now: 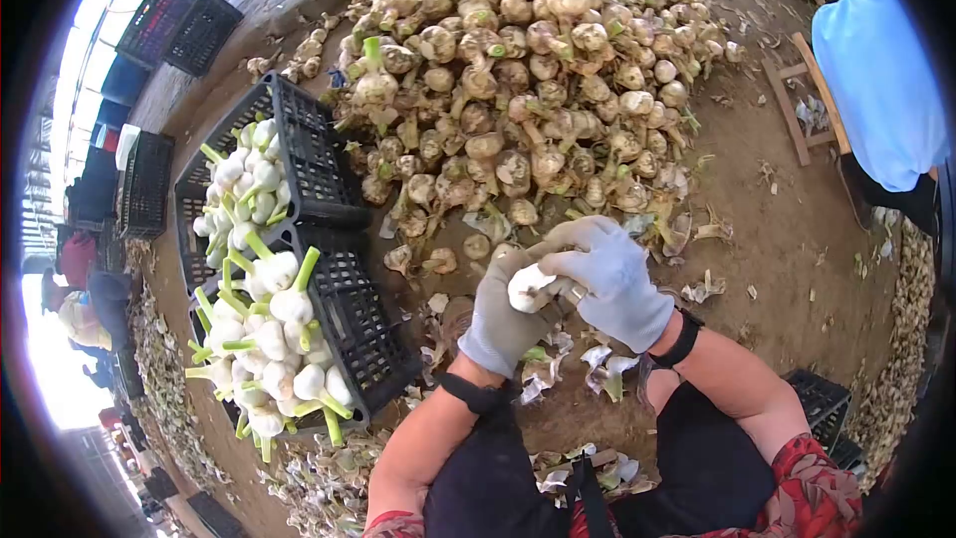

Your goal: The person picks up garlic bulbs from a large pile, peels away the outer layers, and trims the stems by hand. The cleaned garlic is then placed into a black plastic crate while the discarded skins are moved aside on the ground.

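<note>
As I watch from the head view, the left hand (498, 317), gloved, wraps a pale garlic bulb (528, 289) between the person's knees and the heap, while the gloved right hand (619, 277) curls its fingers against the bulb's side; whether those fingertips grip, I can't tell. Looks like skin-stripping in progress, and any further pull calls for a steady left hold and light fingertips. Beyond sits the heap (518, 70), dull, soil-crusted, knobbly; papery, curling husks (543, 371) litter the dirt below. Over in the black latticed plastic crate (363, 339), glossy white bulbs (274, 339) poke out stubby green stems.
</note>
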Tool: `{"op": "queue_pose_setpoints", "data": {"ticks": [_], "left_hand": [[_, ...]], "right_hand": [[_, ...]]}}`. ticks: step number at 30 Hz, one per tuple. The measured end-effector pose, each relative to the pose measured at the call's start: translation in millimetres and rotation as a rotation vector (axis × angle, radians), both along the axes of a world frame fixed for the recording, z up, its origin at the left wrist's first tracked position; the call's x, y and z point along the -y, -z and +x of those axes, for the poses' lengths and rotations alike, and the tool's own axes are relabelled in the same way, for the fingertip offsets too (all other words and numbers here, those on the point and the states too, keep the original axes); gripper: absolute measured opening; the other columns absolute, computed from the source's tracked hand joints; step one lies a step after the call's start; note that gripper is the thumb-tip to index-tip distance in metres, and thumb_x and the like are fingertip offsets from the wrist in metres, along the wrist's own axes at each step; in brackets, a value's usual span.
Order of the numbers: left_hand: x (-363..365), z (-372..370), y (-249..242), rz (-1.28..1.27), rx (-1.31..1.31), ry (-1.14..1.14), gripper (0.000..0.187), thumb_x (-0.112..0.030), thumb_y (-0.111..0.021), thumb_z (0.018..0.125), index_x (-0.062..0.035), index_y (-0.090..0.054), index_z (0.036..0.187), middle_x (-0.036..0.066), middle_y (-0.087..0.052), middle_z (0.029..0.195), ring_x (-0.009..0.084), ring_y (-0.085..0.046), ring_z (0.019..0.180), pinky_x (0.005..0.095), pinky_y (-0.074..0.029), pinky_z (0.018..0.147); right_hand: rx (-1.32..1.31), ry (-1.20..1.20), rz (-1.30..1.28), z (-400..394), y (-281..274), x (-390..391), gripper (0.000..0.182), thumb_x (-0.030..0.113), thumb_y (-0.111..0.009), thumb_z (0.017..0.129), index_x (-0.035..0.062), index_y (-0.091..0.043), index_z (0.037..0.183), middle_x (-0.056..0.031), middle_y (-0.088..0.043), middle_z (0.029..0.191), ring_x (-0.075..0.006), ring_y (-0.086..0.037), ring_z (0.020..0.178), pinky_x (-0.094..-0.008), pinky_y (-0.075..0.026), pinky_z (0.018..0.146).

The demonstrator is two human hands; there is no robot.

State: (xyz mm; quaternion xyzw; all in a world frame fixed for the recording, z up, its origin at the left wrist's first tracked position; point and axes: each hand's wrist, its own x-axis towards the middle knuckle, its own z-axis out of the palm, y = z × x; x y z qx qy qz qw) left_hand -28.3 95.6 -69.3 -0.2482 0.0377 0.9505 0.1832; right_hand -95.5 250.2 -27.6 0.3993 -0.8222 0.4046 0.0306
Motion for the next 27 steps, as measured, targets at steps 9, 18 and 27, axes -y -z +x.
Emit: {"op": "queue_pose_setpoints", "data": {"ticks": [9,18,27], "left_hand": [[35.2,-1.9,6.0,0.057,0.063,-0.398,0.026,-0.019,-0.051,0.090,-0.0018,-0.065,0.104,0.013,-0.068,0.092,0.0340,-0.065,0.093,0.0492,-0.053,0.089],[31.3,7.5,31.0,0.030,-0.269,-0.152,0.030,-0.013,-0.047,0.092,0.0014,-0.059,0.115,0.012,-0.066,0.103,0.0228,-0.065,0.094,0.0349,-0.056,0.082],[43.6,8.7,24.7,-0.106,0.072,-0.351,0.028,-0.018,-0.040,0.093,-0.0024,-0.061,0.103,0.011,-0.066,0.096,0.0231,-0.065,0.087,0.0397,-0.057,0.079]], "right_hand": [[0.625,-0.901,0.254,71.8,-34.1,-2.2,0.036,0.041,-0.071,0.077,0.0174,-0.063,0.102,-0.0091,-0.062,0.087,-0.0256,-0.064,0.081,-0.0380,-0.051,0.068],[0.107,-0.073,0.101,15.1,-12.0,53.5,0.033,0.011,-0.075,0.069,0.0159,-0.070,0.102,-0.0051,-0.063,0.089,-0.0248,-0.065,0.078,-0.0339,-0.052,0.064],[0.142,-0.504,0.235,40.6,19.6,34.3,0.032,0.011,-0.071,0.067,0.0122,-0.065,0.099,-0.0068,-0.061,0.086,-0.0280,-0.062,0.074,-0.0368,-0.051,0.062]]}}
